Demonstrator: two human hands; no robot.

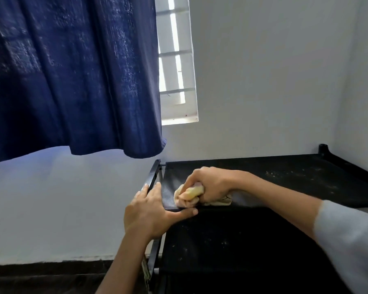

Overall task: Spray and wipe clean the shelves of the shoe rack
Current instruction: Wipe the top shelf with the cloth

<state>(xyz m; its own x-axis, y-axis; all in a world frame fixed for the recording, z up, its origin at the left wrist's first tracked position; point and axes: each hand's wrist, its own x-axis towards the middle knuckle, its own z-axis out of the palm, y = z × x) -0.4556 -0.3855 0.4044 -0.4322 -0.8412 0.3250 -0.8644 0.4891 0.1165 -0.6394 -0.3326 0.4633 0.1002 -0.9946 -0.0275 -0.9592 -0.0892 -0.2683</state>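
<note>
Right hand (pixel 208 185) fisted around a bunched yellow cloth (pixel 188 195), fingers curled tight, pressing the cloth down on the top shelf (pixel 285 179) of the black shoe rack (pixel 232 240), near the shelf's front left corner. Part of the cloth trails flat under the wrist along the front edge. Left hand (pixel 149 213) grips that same corner of the rack: fingers lie along the left side bar, thumb hooks under the front edge, just beside the cloth. Top shelf is black mesh fabric, with pale dust specks toward its right rear. Lower shelf (pixel 221 251) below, also black, scattered with light specks. Right forearm crosses over the rack, grey sleeve (pixel 348 240) at the lower right. Rack stands in a corner against white walls (pixel 263 81). Dark blue curtain (pixel 72 71) hangs upper left, barred window (pixel 176 60) beside it. Dark floor (pixel 40 279) lower left.
</note>
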